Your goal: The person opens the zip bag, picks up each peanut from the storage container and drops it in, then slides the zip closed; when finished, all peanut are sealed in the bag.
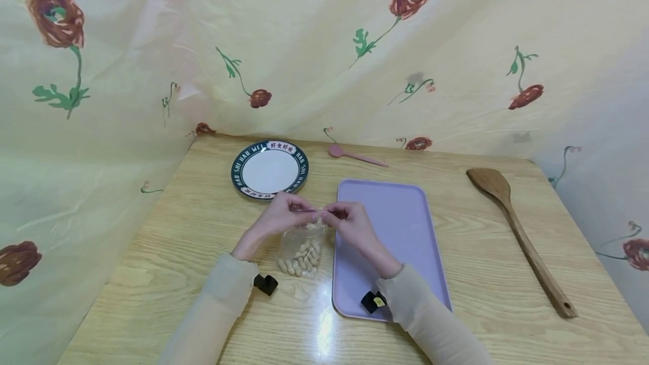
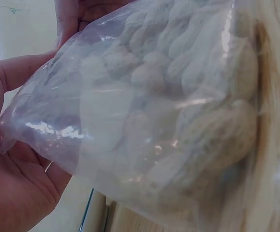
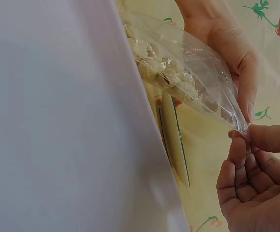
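A clear plastic bag [image 1: 300, 252] of unshelled peanuts [image 2: 217, 130] hangs between both hands, with the peanuts gathered at its bottom. My left hand [image 1: 280, 216] pinches the bag's top edge between thumb and fingers. Close beside it, my right hand [image 1: 353, 223] pinches the other end of that edge; the right wrist view shows the thumb pressing the bag's corner against curled fingers [image 3: 239, 152]. The bag's lower end is just left of a lilac tray [image 1: 392, 230]. From the head view I cannot tell whether the bag touches the table.
A white plate [image 1: 271, 170] with a dark green lettered rim lies behind the left hand. Behind the tray is a pink spoon [image 1: 357, 156]. To the right, a long wooden spatula [image 1: 517, 224] rests on the wooden table [image 1: 167, 275]. A floral curtain [image 1: 304, 44] hangs behind.
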A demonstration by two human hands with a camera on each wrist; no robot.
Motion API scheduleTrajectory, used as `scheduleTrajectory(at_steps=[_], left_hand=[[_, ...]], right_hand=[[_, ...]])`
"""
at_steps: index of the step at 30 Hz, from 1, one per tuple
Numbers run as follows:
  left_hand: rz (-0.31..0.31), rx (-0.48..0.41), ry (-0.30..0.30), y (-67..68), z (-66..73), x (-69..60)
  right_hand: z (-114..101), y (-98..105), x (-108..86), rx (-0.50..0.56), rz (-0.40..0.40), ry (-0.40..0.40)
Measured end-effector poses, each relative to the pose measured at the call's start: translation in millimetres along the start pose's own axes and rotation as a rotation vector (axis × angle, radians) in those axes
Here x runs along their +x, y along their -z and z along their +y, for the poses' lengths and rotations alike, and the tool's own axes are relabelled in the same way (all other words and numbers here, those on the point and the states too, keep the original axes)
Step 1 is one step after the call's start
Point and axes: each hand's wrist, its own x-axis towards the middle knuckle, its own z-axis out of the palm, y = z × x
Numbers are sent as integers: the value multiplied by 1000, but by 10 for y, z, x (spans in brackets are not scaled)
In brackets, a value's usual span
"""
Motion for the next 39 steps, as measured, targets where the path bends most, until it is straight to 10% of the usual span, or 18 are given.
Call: scheduleTrajectory(at_steps=[25,39], left_hand=[[92,-5,106,-10,-72,-16],[103,-50,40,87,-112,-52]], right_hand=[[24,46,-1,36,43,-109],[20,76,33,7,25,-103]])
